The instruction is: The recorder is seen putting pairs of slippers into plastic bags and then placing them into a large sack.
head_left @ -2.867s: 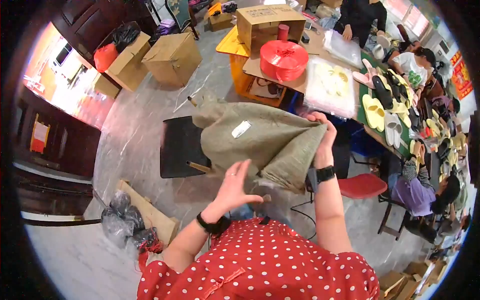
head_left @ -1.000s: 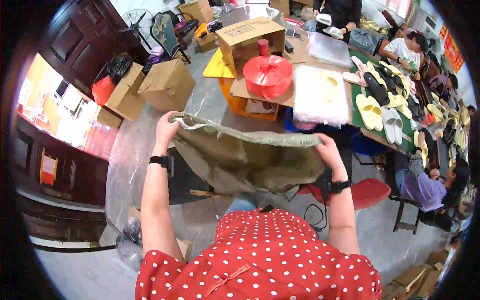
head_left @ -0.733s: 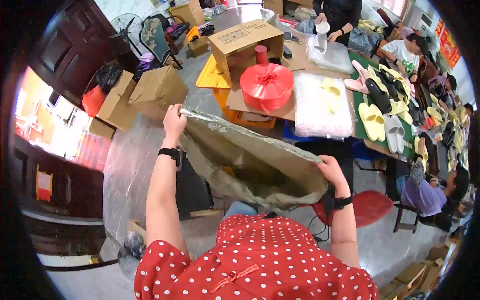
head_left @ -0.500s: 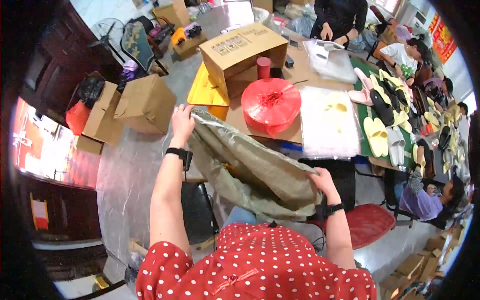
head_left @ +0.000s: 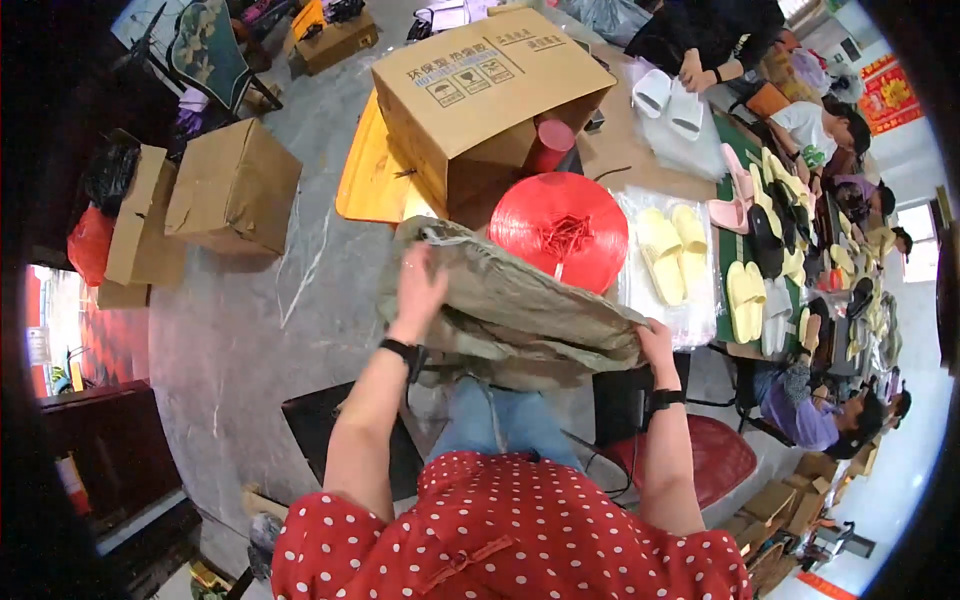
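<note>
A grey-green woven sack (head_left: 520, 310) stretches between my hands, its mouth edge drooping in folds. At the sack's left end, my left hand (head_left: 422, 290) rests against the fabric with fingers apart and slightly blurred. My right hand (head_left: 657, 350) grips the sack's right-hand edge, thumb and fingers closed on it. Just beyond the sack lies a large roll of red plastic twine (head_left: 560, 225) on the table. A pair of yellow slippers (head_left: 672, 250) lies on clear plastic bags (head_left: 705, 325) to the right of the roll.
An open cardboard box (head_left: 480, 80) and a red cylinder (head_left: 550, 145) stand behind the roll, beside a yellow panel (head_left: 375, 180). More slippers (head_left: 745, 300) cover the right table, where people sit. Cartons (head_left: 235, 190) stand left; a red chair (head_left: 705, 465) is near my right.
My left hand has left the sack's upper left corner and come inward over its fabric. The sack's gaping mouth has narrowed. Across the table, a person's white slippers now lie on the plastic.
</note>
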Action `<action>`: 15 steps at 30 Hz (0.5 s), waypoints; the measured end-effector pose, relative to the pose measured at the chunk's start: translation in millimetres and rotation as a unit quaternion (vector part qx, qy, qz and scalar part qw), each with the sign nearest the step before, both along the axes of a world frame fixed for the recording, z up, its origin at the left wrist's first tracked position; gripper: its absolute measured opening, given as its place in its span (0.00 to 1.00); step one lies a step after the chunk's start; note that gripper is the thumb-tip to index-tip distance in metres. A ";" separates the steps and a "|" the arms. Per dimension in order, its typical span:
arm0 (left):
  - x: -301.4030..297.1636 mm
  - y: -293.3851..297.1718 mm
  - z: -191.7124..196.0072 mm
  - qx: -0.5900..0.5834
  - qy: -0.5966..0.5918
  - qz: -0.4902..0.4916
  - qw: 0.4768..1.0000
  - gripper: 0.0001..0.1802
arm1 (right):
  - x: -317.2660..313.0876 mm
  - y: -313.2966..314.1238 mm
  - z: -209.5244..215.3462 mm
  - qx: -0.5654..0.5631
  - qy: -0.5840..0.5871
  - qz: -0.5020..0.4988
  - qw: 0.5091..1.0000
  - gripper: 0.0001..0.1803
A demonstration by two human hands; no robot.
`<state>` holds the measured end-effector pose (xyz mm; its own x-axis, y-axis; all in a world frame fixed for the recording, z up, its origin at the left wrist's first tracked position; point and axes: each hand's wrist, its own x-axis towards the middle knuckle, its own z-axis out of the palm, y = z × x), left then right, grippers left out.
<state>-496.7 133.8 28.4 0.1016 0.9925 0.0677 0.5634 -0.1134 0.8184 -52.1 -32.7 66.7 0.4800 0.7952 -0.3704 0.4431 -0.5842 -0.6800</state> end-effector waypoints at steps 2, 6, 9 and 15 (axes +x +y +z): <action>30.7 -25.4 -1.7 0.074 0.137 -0.112 0.981 0.41 | 16.2 -2.4 -7.7 -0.016 0.011 -0.014 1.000 0.17; 46.1 -48.6 -47.9 -0.036 0.185 -0.111 0.976 0.52 | -12.7 25.0 20.4 -0.011 -0.220 0.151 0.964 0.38; 54.9 -54.5 -48.0 -0.040 0.203 -0.090 0.974 0.50 | -72.9 68.8 69.7 0.192 -0.167 0.255 0.933 0.39; 74.4 -49.4 -51.7 -0.006 0.260 -0.086 0.962 0.45 | -151.0 130.8 50.8 0.192 -0.165 0.382 0.889 0.49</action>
